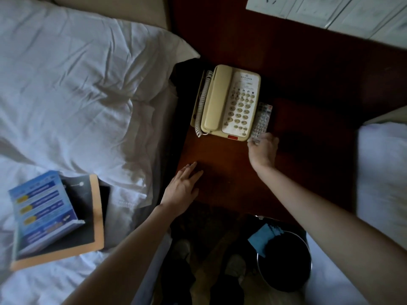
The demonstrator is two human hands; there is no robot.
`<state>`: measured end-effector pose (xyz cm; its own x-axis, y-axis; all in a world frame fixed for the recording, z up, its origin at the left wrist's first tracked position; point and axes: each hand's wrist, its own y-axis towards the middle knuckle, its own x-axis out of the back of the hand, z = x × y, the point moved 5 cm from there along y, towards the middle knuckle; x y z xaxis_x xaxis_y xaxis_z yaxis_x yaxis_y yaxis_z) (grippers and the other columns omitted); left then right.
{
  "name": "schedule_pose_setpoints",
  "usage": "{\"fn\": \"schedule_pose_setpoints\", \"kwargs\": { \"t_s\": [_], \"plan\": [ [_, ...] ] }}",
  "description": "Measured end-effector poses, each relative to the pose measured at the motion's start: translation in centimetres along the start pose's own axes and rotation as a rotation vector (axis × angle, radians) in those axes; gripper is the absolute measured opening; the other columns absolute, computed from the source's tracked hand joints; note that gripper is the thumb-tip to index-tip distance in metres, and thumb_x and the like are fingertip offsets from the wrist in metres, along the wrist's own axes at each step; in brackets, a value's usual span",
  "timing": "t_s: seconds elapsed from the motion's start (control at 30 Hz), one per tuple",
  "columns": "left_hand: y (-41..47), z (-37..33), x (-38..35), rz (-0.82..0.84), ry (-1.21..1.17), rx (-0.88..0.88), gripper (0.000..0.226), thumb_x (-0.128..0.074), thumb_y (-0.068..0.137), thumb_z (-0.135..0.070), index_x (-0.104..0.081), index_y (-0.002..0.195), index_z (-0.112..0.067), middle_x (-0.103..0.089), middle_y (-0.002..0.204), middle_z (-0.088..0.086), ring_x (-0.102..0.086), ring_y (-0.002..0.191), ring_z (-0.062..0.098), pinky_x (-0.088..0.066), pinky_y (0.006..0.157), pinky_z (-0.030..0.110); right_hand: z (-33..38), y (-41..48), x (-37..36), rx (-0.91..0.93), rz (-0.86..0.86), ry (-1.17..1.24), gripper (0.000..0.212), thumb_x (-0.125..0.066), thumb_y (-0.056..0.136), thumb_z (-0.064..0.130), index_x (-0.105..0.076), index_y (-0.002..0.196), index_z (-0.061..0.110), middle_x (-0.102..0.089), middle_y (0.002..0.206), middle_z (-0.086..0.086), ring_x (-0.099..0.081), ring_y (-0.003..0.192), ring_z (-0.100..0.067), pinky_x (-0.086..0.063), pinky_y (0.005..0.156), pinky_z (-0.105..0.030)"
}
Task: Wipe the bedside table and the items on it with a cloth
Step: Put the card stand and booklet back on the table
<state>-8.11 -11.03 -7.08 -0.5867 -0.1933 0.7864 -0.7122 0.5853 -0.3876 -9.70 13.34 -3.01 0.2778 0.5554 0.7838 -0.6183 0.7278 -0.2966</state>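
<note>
— What are the fingers doing?
— The right hand (263,148) pinches the remote (261,122) by its near end, just right of the telephone (226,102), probably to clear it.
— And the left hand (184,188)?
— Spread flat, empty, on the bedside table (220,164) nearer than the telephone. No cloth visible.

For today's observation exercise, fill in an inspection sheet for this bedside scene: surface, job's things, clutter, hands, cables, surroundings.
Surface: dark wooden bedside table, front part bare.
Job's things: cream telephone, handset on cradle; remote control beside it; cloth: nothing seen.
Clutter: booklets on the bed.
Hands: left hand flat, open on the table; right hand, fingers on the remote's near end.
Cables: coiled handset cord along the phone's left side.
Surroundings: white pillow, bin on the floor.
</note>
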Motion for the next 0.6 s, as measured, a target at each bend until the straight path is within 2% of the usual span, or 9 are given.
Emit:
{"fn": "schedule_pose_setpoints", "kwargs": {
  "t_s": [0.1, 0.17, 0.23, 0.3, 0.4, 0.53, 0.6],
  "plan": [
    [-0.9, 0.4, 1.7, -0.130, -0.137, 0.043, 0.051, -0.055, 0.090, -0.017, -0.044, 0.140, -0.018, -0.037, 0.150, 0.004, -0.038, 0.133, 0.025, -0.037, 0.107, 0.036, 0.1, -2.5, -0.7, 0.023, 0.075, 0.043, 0.027, -0.055, 0.090, 0.012, -0.053, 0.116, 0.003, -0.043, 0.131, -0.016, -0.051, 0.115, -0.029, -0.038, 0.083, -0.021],
    [-2.1, 1.0, 2.9, -0.227, -0.220, 0.084, 0.042, -0.057, 0.088, -0.014, -0.054, 0.130, -0.013, -0.055, 0.129, 0.008, -0.054, 0.116, 0.029, -0.046, 0.095, 0.040, 0.5, -4.3, -1.4, 0.041, 0.131, 0.074, 0.022, -0.055, 0.089, 0.011, -0.057, 0.110, 0.003, -0.049, 0.124, -0.014, -0.055, 0.106, -0.023, -0.038, 0.079, -0.021],
    [-4.0, 2.1, 4.1, -0.334, -0.257, 0.138, 0.030, -0.058, 0.086, -0.011, -0.062, 0.115, -0.009, -0.062, 0.111, 0.011, -0.062, 0.098, 0.031, -0.048, 0.083, 0.037, 1.1, -6.3, -2.1, 0.050, 0.192, 0.104, 0.018, -0.056, 0.089, 0.009, -0.060, 0.106, 0.004, -0.056, 0.112, -0.009, -0.054, 0.091, -0.015, -0.039, 0.074, -0.020],
    [-6.3, 3.5, 5.2, -0.430, -0.299, 0.214, 0.018, -0.059, 0.085, -0.009, -0.063, 0.102, -0.007, -0.064, 0.101, 0.013, -0.062, 0.090, 0.032, -0.043, 0.075, 0.032, 2.0, -8.4, -3.1, 0.068, 0.264, 0.142, 0.016, -0.056, 0.088, 0.007, -0.061, 0.103, 0.004, -0.060, 0.099, -0.006, -0.054, 0.084, -0.012, -0.040, 0.065, -0.015],
    [-10.4, 5.7, 6.8, -0.515, -0.393, 0.304, 0.013, -0.060, 0.086, -0.009, -0.062, 0.099, -0.007, -0.066, 0.100, 0.011, -0.062, 0.092, 0.028, -0.047, 0.078, 0.035, 3.7, -12.1, -4.9, 0.101, 0.404, 0.167, 0.013, -0.055, 0.088, 0.007, -0.062, 0.099, 0.005, -0.061, 0.089, -0.004, -0.059, 0.081, -0.014, -0.037, 0.054, -0.009],
    [-17.1, 8.6, 9.4, -0.663, -0.371, 0.369, 0.016, -0.064, 0.084, -0.004, -0.064, 0.099, -0.007, -0.067, 0.098, 0.008, -0.064, 0.089, 0.026, -0.046, 0.079, 0.030, 6.0, -18.4, -8.5, 0.088, 0.596, 0.249, 0.012, -0.053, 0.087, 0.001, -0.063, 0.093, 0.002, -0.064, 0.085, -0.012, -0.061, 0.070, -0.019, -0.045, 0.057, -0.016],
    [-20.4, 10.5, 10.2, -0.725, -0.392, 0.452, 0.016, -0.063, 0.084, -0.003, -0.064, 0.100, -0.006, -0.066, 0.097, 0.011, -0.064, 0.088, 0.030, -0.049, 0.081, 0.038, 7.2, -21.6, -10.4, 0.095, 0.679, 0.289, 0.011, -0.052, 0.086, -0.003, -0.061, 0.089, 0.003, -0.063, 0.083, -0.016, -0.057, 0.059, -0.015, -0.043, 0.051, -0.012]
  ]
}}
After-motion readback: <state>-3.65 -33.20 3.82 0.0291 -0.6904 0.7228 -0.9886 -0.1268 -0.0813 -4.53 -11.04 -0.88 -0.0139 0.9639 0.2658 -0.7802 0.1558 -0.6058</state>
